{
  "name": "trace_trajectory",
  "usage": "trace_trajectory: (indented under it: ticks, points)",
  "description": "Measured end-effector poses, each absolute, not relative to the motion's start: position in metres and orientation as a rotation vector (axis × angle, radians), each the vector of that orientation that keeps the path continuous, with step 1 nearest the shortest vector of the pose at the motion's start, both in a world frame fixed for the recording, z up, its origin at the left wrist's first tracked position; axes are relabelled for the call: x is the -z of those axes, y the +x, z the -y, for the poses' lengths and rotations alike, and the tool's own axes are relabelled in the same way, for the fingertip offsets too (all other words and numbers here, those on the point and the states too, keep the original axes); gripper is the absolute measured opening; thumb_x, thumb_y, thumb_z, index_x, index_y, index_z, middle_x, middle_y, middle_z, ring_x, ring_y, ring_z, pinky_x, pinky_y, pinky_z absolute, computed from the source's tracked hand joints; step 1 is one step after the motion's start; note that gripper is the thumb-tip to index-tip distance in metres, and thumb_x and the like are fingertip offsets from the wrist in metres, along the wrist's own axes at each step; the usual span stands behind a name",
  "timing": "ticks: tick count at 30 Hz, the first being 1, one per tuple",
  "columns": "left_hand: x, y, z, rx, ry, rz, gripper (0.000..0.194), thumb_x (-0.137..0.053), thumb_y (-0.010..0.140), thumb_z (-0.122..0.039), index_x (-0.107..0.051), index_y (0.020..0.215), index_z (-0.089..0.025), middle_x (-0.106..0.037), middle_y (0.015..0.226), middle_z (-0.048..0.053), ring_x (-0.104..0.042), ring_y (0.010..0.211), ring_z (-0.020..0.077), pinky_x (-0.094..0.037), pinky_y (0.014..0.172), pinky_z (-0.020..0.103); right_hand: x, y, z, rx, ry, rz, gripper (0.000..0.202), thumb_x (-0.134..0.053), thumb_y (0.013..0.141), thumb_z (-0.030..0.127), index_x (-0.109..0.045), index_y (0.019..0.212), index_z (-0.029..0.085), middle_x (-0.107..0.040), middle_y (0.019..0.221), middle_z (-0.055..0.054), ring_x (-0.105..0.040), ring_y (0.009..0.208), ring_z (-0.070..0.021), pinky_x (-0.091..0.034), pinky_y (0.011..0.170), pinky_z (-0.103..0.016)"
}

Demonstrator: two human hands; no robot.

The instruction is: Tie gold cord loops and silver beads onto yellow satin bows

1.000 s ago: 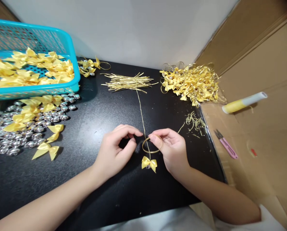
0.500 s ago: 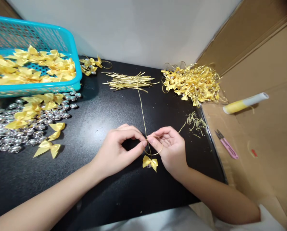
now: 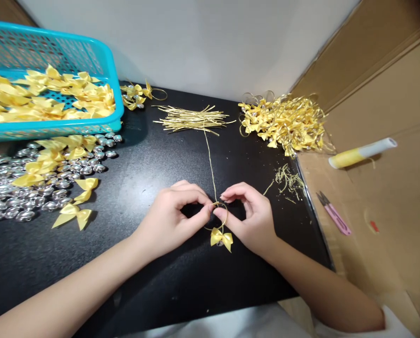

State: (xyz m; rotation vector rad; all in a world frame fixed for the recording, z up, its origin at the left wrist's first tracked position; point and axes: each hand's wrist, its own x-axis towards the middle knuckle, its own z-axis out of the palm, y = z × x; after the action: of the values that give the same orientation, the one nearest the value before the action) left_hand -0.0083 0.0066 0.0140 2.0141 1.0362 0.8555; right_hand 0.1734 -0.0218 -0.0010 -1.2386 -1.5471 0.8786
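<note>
Between thumb and forefinger, my left hand (image 3: 176, 218) pinches a thin gold cord loop (image 3: 227, 217) near its top. A yellow ribbon bow (image 3: 221, 238) hangs at the bottom of that loop, with a silvery bead partly hidden behind it. My right hand (image 3: 254, 220) is beside the loop, its thumb against or very near the cord and its forefinger lifted apart. From the top of the loop a straight gold strand (image 3: 210, 164) runs away over the black table to a bundle of cut gold cords (image 3: 192, 118).
A turquoise basket (image 3: 118, 98) of yellow bows stands at left, with silver beads (image 3: 5, 199) and loose bows (image 3: 74, 214) before it. Looped bows (image 3: 283, 123) are heaped at back right. Cord scraps (image 3: 289, 180), pink thread snips (image 3: 332, 213) and a tube (image 3: 362, 152) are at right.
My right hand's thumb and forefinger have parted at the top of the loop. The loop has shifted a little left between my hands; the left pinch stays. The view has moved slightly.
</note>
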Motion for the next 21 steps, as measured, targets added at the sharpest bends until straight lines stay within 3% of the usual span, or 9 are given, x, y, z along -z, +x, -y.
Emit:
trace_trajectory:
  ticks: [6, 8, 13, 21]
  points:
    - [-0.012, -0.009, -0.006, -0.826, 2.029, -1.018, 0.014, -0.062, 0.084, -0.018, -0.072, 0.075, -0.02, -0.073, 0.075, 0.0, -0.064, 0.07, 0.0151, -0.047, 0.069, 0.029, -0.004, 0.176, 0.018, -0.749, -1.209, 1.79, 0.003, -0.064, 0.083, 0.022, -0.066, 0.084, 0.02, -0.066, 0.074, -0.001, -0.06, 0.069, -0.0135, -0.05, 0.065, -0.028]
    - [-0.011, -0.009, -0.006, -0.801, 2.033, -1.02, 0.014, -0.062, 0.084, -0.017, -0.072, 0.075, -0.02, -0.073, 0.075, 0.0, -0.063, 0.071, 0.015, -0.047, 0.069, 0.029, -0.006, 0.177, 0.016, -0.771, -1.211, 1.826, 0.009, -0.061, 0.084, 0.019, -0.066, 0.078, 0.019, -0.066, 0.07, -0.001, -0.059, 0.066, -0.0129, -0.049, 0.063, -0.028]
    - [-0.01, -0.009, -0.006, -0.735, 2.046, -1.021, 0.015, -0.061, 0.085, -0.02, -0.071, 0.075, -0.02, -0.072, 0.076, 0.0, -0.062, 0.072, 0.0156, -0.046, 0.069, 0.029, -0.01, 0.179, 0.014, -0.871, -1.278, 1.806, 0.012, -0.062, 0.08, 0.014, -0.068, 0.07, 0.019, -0.063, 0.063, 0.0, -0.057, 0.059, -0.0108, -0.046, 0.058, -0.025]
    - [-0.011, -0.008, -0.006, -0.671, 2.067, -1.021, 0.018, -0.059, 0.085, -0.022, -0.071, 0.072, -0.021, -0.072, 0.073, 0.001, -0.061, 0.07, 0.0168, -0.046, 0.066, 0.029, -0.012, 0.182, 0.012, -0.816, -1.228, 1.898, 0.012, -0.061, 0.077, 0.013, -0.069, 0.071, 0.019, -0.067, 0.067, -0.001, -0.058, 0.061, -0.0118, -0.048, 0.062, -0.026]
